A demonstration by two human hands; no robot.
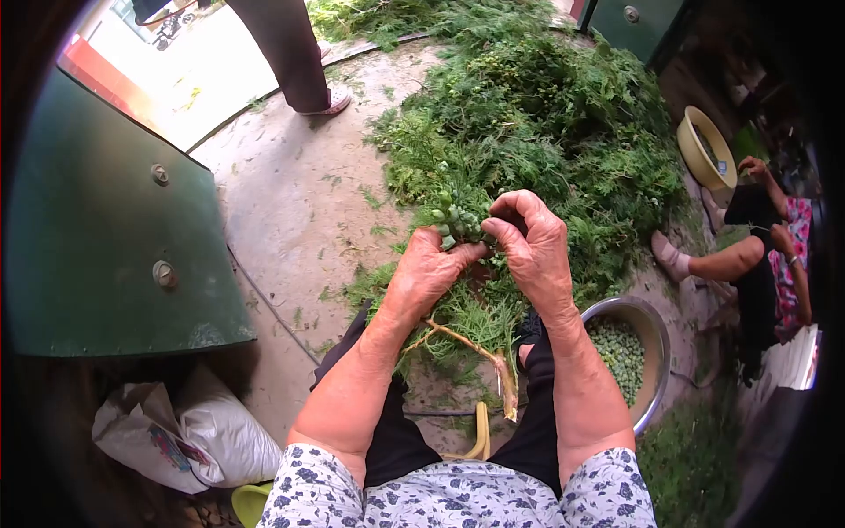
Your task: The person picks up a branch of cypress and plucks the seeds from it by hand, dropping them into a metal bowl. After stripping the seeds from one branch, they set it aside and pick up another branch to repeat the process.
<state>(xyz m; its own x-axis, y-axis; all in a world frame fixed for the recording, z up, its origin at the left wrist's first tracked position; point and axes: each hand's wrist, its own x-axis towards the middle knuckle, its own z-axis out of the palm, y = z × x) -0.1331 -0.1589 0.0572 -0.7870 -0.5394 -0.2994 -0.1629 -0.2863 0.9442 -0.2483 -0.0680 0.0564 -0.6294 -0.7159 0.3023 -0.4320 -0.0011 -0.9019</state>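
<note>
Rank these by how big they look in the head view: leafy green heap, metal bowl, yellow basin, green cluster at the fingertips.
1. Leafy green heap
2. Metal bowl
3. Yellow basin and green cluster: close in apparent size, so not ranked; the cluster is nearer the camera.
</note>
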